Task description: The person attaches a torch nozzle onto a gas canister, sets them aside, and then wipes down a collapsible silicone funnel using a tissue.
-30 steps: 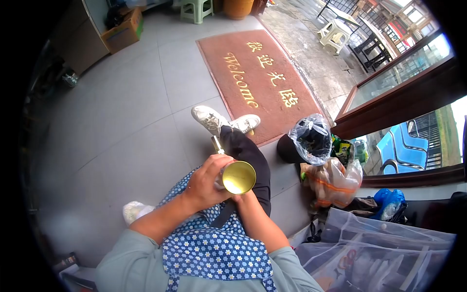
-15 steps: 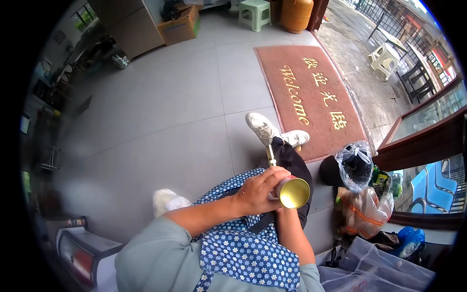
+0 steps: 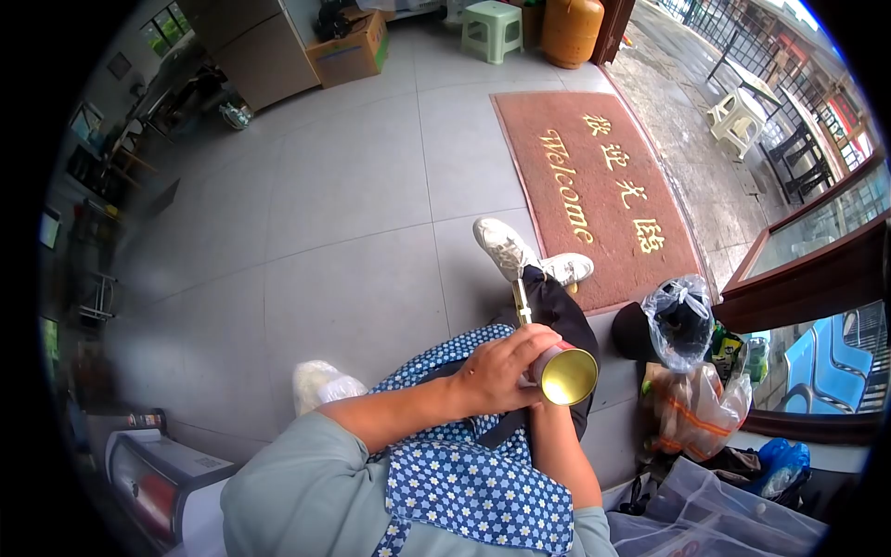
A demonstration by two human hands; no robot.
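Observation:
My left hand (image 3: 506,369) is wrapped round the side of a metal can (image 3: 569,376), whose round end with a shiny gold inside faces up toward me. A strip of red shows on the can's outer wall. Beneath the left hand and the can, my right forearm (image 3: 561,455) reaches up; its fingers are hidden. A narrow metal tool (image 3: 522,302) sticks out beyond the left knuckles, and what grips it cannot be seen. Both arms are over my lap, above a blue flowered apron (image 3: 478,483).
Beyond my feet lies a red welcome mat (image 3: 594,195) by the doorway. To the right stand a black bin (image 3: 636,331) with a plastic liner and a plastic bag (image 3: 701,408). A green stool (image 3: 492,32) and an orange gas cylinder (image 3: 569,32) are at the back.
The can has tilted slightly and sits a little further right and lower in view, still in the left hand. The whole scene has shifted slightly with my head.

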